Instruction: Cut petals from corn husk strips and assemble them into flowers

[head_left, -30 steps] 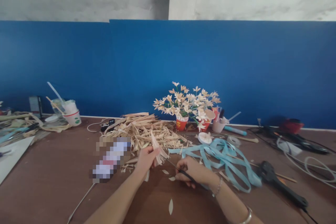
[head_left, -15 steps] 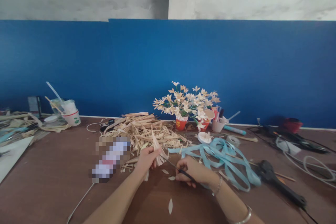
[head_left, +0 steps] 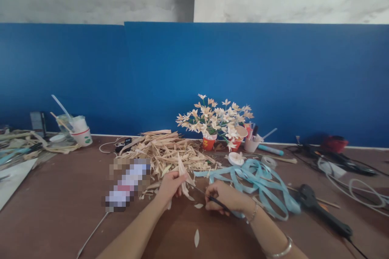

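Note:
My left hand (head_left: pixel 170 186) pinches a pale corn husk piece (head_left: pixel 182 172) that stands up pointed, with its lower end fanning out to the right. My right hand (head_left: pixel 217 197) is closed around a slim black-handled tool (head_left: pixel 218 202). Its thin metal end points left toward the husk; fingers partly cover the tool, so I cannot tell its exact kind. Below, a small petal-shaped husk piece (head_left: pixel 198 206) lies between my hands, and a longer one (head_left: pixel 197 238) sits nearer me.
Behind my hands spreads a heap of dry husks (head_left: pixel 173 147). Husk flowers (head_left: pixel 212 117) stand in red cups. Blue ribbon (head_left: pixel 255 182) and a black glue gun (head_left: pixel 323 212) lie right. A blurred-out phone-like object (head_left: pixel 127 184) with a cable is at left.
The tool's tip has drawn back slightly to the right from the husk, with my right hand. The husk's lower part now hangs farther right, over where a small loose piece showed.

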Demonstrator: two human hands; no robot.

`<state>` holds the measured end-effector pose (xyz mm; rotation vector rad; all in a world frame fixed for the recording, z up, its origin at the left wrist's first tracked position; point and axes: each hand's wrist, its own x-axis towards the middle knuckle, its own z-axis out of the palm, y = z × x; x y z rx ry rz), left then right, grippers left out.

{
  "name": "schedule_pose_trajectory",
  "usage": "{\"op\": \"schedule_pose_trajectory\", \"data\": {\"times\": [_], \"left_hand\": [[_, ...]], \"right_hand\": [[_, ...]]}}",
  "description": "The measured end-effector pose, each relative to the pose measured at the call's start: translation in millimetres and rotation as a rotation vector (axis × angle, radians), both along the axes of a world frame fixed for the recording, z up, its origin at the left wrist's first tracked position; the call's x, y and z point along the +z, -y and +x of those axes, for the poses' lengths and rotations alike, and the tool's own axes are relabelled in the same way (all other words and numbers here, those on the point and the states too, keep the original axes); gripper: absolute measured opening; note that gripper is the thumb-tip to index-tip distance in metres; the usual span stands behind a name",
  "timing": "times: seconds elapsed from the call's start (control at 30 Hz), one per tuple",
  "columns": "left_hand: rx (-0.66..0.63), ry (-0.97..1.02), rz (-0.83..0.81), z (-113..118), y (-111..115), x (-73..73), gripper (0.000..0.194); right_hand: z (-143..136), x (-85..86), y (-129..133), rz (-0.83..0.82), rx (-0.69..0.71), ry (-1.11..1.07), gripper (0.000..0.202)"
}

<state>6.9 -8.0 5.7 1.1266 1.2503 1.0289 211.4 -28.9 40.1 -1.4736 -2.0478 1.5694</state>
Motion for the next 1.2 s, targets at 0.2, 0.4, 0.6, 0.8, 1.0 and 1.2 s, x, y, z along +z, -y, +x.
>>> {"op": "schedule_pose_trajectory", "data": {"times": [0.2,0.4,0.6,0.8,1.0,1.2], "left_hand": [[0.053,0.074,0.024,-2,-2,0.0,0.032],[0.193,0.377,-0.002,-1,-2,7.2,0.025],[0.290,0.408,0.039,-2,-1,11.4,0.027],[0.292,0.368,0.037,-1,-1,10.7,0.029],[0.258,0.344,0.029,3,2,10.8,0.028],[0.240,0.386,0.015,5,4,12.0,0.027]], "right_hand": [[0,2.8,0,-0.009,-0.004,-0.045,0.019],[1,-0.3,-1,0.006,-0.058,-0.190,0.019],[0,-9.6,-4,0.024,-0.088,-0.215,0.025],[-10,-11.6,-1,0.015,-0.067,-0.217,0.028],[-18,-15.3,1,0.039,-0.089,-0.203,0.027],[-20,-16.8,1,0.035,-0.100,-0.218,0.027]]}}
